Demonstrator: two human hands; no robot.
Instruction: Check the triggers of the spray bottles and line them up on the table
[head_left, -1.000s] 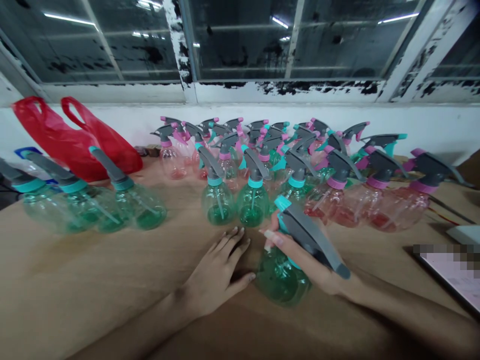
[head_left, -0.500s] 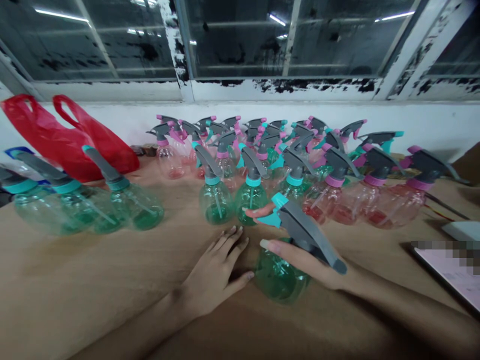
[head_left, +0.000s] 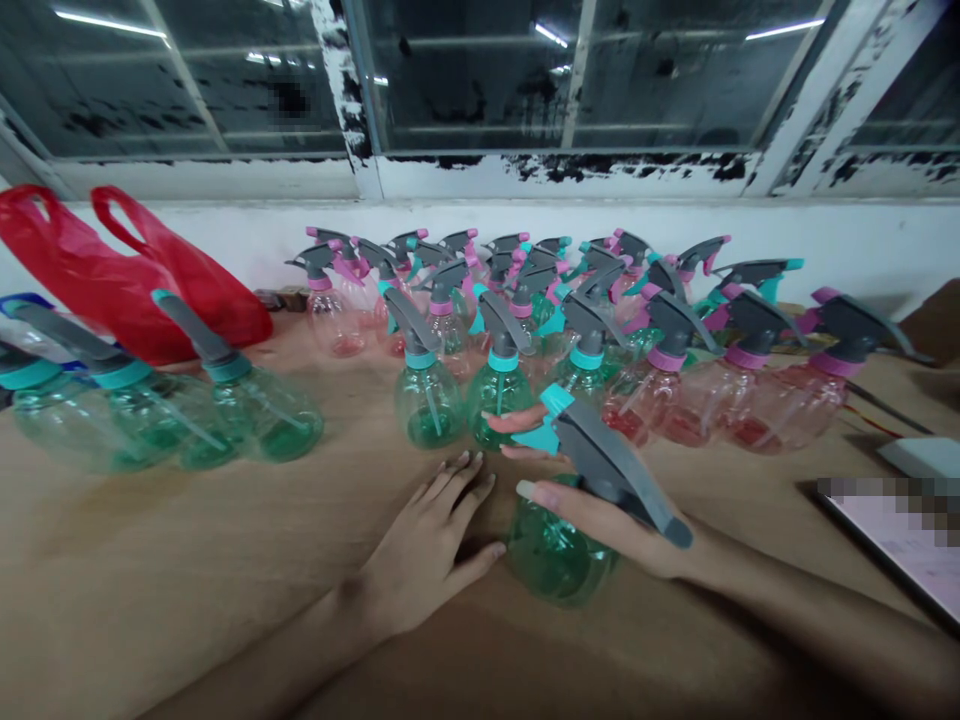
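In the head view, a green spray bottle (head_left: 559, 555) with a grey and turquoise trigger head stands in front of me on the table. My right hand (head_left: 600, 505) is around its neck, the thumb on the near side. Its fingers reach out straight on the far side, behind the turquoise trigger (head_left: 541, 435). Flat on the wood to the left lies my left hand (head_left: 431, 550), fingers spread and holding nothing. Its thumb tip is close beside the bottle. Beyond my hands stand green bottles (head_left: 429, 405) and pink bottles (head_left: 686, 405) of the same kind.
Several green spray bottles (head_left: 266, 410) stand at the left, before a red plastic bag (head_left: 172, 290). More bottles (head_left: 337, 320) crowd toward the white wall. A tablet-like screen (head_left: 892, 540), partly blurred out, lies at the right near a white object (head_left: 922, 458). Windows run above.
The fingers of my right hand, earlier curled on the trigger, have stretched out past it, and the trigger now stands forward. My left hand keeps its place. The view has shifted slightly.
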